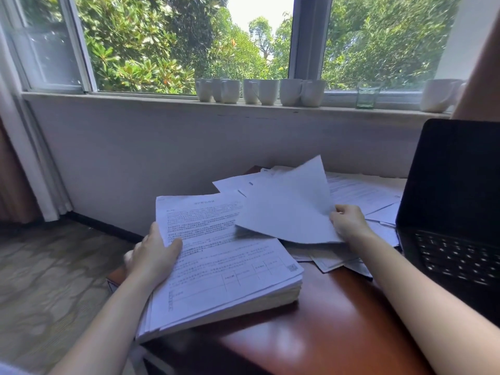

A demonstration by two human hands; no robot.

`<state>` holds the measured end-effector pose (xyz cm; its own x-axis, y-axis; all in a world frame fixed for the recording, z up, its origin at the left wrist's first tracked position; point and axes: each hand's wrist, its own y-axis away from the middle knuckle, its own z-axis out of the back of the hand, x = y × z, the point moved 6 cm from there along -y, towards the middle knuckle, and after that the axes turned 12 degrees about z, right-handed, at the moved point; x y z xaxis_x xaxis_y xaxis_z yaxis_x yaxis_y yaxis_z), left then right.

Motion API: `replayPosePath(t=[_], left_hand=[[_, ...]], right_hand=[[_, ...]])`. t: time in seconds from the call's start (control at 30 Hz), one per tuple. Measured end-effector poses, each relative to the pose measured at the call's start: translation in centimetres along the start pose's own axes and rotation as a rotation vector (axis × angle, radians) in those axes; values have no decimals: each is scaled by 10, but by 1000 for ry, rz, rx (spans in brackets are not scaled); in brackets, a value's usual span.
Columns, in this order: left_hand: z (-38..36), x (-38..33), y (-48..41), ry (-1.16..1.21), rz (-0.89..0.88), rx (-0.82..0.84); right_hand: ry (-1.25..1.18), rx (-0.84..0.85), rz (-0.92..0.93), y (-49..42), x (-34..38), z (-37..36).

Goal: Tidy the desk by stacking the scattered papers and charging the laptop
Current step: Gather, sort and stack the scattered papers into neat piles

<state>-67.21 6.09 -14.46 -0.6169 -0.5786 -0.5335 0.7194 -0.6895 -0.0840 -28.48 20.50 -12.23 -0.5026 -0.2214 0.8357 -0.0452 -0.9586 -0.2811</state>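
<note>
A thick stack of printed papers [224, 269] lies at the left end of the reddish-brown desk [338, 315]. My left hand [154, 255] grips the stack's left edge, thumb on the top sheet. My right hand [349, 221] pinches a few loose white sheets [286, 207] by their right edge and holds them lifted and tilted over the stack's far right corner. More scattered papers [362, 193] lie behind and under them toward the wall. An open black laptop [454, 212] with a dark screen stands at the right edge. No charger or cable is in view.
On the windowsill stand several white mugs [259, 92], a green glass [366, 96] and another white mug [438, 94] at far right. The desk's left edge drops to a patterned floor [54, 272]. A curtain [16, 163] hangs at the left.
</note>
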Motion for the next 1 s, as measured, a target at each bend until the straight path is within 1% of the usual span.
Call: replayPosePath(t=[0.03, 0.07, 0.13, 0.2, 0.23, 0.27, 0.33, 0.4, 0.47, 0.53, 0.6, 0.67, 0.73, 0.8, 0.83, 0.87, 0.93, 1.0], left_hand=[[0, 0, -1, -2, 1, 1], [-1, 0, -1, -4, 2, 1], [-1, 0, -1, -5, 2, 0], [-2, 1, -2, -12, 3, -2], [-2, 2, -2, -16, 1, -4], [-1, 2, -2, -12, -1, -4], [-2, 2, -2, -10, 4, 2], [-2, 1, -2, 7, 3, 11], [-1, 1, -2, 81, 31, 62], [0, 0, -2, 189, 62, 112], [1, -1, 0, 259, 86, 145], [0, 0, -2, 326, 113, 184], [1, 3, -5, 365, 140, 246], [-3, 8, -13, 324, 136, 297], [-4, 9, -14, 289, 128, 312], [-3, 8, -12, 265, 123, 316], [1, 4, -5, 235, 103, 302], [2, 0, 0, 188, 76, 280]], right_hand=[[-7, -85, 43, -2, 1, 6], [-70, -173, 79, -4, 2, 12], [-264, -332, 85, -6, 0, 24], [-431, -413, 40, -6, -2, 27], [-489, -411, 18, -6, -1, 26], [-526, -376, 6, -6, 1, 22], [-609, -242, 19, -4, 13, 9], [-721, -45, 52, 6, 33, -8], [-717, 147, 77, 22, 53, -25], [-620, 284, 88, 39, 65, -41], [-502, 379, 107, 53, 73, -59], [-374, 427, 133, 65, 81, -73], [-182, 467, 236, 77, 91, -82], [155, 509, 415, 85, 100, -83], [307, 527, 479, 86, 102, -83], [407, 549, 511, 86, 101, -84], [486, 597, 484, 82, 98, -80], [584, 568, 439, 72, 91, -71]])
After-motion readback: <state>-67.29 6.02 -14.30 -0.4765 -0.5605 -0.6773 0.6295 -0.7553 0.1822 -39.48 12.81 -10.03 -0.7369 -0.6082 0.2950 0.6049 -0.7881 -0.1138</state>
